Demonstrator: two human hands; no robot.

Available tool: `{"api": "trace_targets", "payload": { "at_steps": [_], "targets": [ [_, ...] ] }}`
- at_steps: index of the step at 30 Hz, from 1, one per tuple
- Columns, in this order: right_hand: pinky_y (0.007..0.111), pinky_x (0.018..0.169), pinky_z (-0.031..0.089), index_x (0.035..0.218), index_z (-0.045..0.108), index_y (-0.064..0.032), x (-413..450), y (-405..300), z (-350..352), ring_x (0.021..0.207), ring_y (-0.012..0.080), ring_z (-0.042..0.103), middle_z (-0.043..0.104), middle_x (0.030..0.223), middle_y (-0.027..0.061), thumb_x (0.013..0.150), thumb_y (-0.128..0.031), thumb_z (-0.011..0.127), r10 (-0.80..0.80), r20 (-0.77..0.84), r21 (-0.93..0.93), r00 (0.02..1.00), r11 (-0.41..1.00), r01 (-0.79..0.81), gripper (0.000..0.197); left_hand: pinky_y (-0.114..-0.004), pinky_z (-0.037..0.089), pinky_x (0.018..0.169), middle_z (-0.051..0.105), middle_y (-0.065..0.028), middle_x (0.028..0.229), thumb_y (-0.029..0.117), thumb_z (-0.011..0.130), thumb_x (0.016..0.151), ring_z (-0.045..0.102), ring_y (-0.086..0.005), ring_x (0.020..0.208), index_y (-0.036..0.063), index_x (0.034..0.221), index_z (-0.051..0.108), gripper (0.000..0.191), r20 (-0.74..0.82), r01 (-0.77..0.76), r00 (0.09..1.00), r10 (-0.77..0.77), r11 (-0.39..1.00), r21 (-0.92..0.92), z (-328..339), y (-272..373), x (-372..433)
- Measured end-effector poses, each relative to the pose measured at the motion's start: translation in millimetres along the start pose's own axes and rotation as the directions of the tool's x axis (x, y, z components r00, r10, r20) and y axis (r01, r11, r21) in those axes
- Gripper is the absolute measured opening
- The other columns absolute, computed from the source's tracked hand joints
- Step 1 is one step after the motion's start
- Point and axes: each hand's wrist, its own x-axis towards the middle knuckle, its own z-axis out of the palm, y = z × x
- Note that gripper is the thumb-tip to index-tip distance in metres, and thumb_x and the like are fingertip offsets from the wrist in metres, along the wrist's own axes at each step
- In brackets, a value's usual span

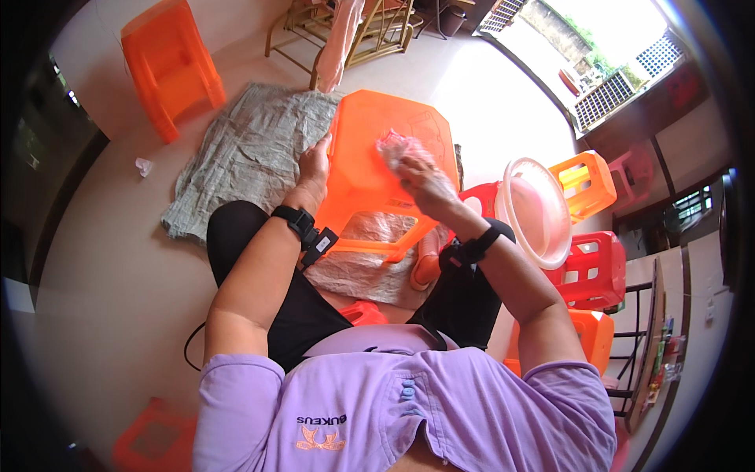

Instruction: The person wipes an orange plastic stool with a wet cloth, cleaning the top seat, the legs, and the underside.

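Observation:
An orange plastic stool (377, 159) stands before me between my knees, its top facing up and its legs toward me. My left hand (314, 165) grips the stool's left edge. With my right hand (426, 184) I press a crumpled pink and white cloth (401, 147) onto the stool's top. The fingers over the cloth are slightly blurred. Under the stool lies a grey woven plastic sheet (259, 135), partly hidden by the stool and my legs.
A white plastic basin (537, 212) rests at the right, by a red stool (593, 268) and a yellow-orange stool (587, 183). Another orange stool (171, 65) stands at the upper left. A metal-framed rack (377, 35) with a pink cloth hanging from it is at the back.

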Motion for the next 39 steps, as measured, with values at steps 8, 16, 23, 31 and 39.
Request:
{"api": "trace_targets", "payload": {
  "at_steps": [8, 16, 23, 31, 39],
  "targets": [
    [0.05, 0.107, 0.032, 0.136, 0.044, -0.0187, 109, -42, -10, 0.136, 0.0329, 0.029, 0.034, 0.147, 0.0089, 0.093, -0.038, 0.046, 0.088, 0.144, 0.128, 0.986, 0.986, -0.106, 0.047, -0.038, 0.039, 0.098, 0.051, -0.0268, 0.128, 0.067, 0.051, 0.083, 0.05, -0.0362, 0.119, -0.0037, 0.128, 0.049, 0.083, 0.099, -0.361, 0.933, 0.347, 0.898, 0.251, 13, -21, 4],
    [0.045, 0.111, 0.026, 0.139, 0.037, -0.0093, 100, 99, 5, 0.138, 0.0365, 0.024, 0.029, 0.149, 0.0158, 0.09, -0.037, 0.047, 0.432, 0.091, -0.057, 0.897, 0.902, -0.428, 0.058, -0.047, 0.039, 0.098, 0.052, -0.0298, 0.124, 0.049, 0.069, 0.079, 0.049, -0.0418, 0.119, -0.0037, 0.132, 0.041, 0.08, 0.069, -0.319, 0.939, 0.337, 0.78, 0.539, 21, -36, 9],
    [0.045, 0.108, 0.031, 0.142, 0.033, -0.0066, 10, 36, 18, 0.134, 0.0375, 0.033, 0.03, 0.149, 0.0173, 0.092, -0.038, 0.048, 0.567, -0.044, -0.101, 0.823, 0.817, -0.568, 0.061, -0.039, 0.043, 0.095, 0.056, -0.0268, 0.121, 0.039, 0.072, 0.08, 0.056, -0.0366, 0.112, -0.0074, 0.128, 0.045, 0.072, 0.025, -0.376, 0.912, 0.408, 0.814, 0.443, 16, -33, 7],
    [0.047, 0.107, 0.023, 0.136, 0.042, -0.0111, 7, -103, 21, 0.135, 0.0317, 0.031, 0.038, 0.143, 0.013, 0.088, -0.037, 0.055, 0.198, -0.263, 0.104, 0.944, 0.979, -0.176, 0.057, -0.034, 0.047, 0.086, 0.066, -0.0196, 0.106, 0.043, 0.073, 0.079, 0.063, -0.0287, 0.098, -0.006, 0.117, 0.054, 0.065, 0.04, -0.384, 0.917, 0.398, 0.848, 0.365, 18, -32, 6],
    [0.045, 0.107, 0.023, 0.14, 0.04, -0.0169, -36, -17, 26, 0.137, 0.028, 0.03, 0.034, 0.148, 0.0081, 0.094, -0.047, 0.044, 0.508, -0.236, 0.043, 0.828, 0.857, -0.513, 0.055, -0.032, 0.049, 0.076, 0.066, -0.0168, 0.098, 0.04, 0.075, 0.078, 0.063, -0.0229, 0.085, -0.006, 0.111, 0.056, 0.059, 0.06, -0.412, 0.907, 0.417, 0.851, 0.324, 7, -31, 7]
  ]
}}
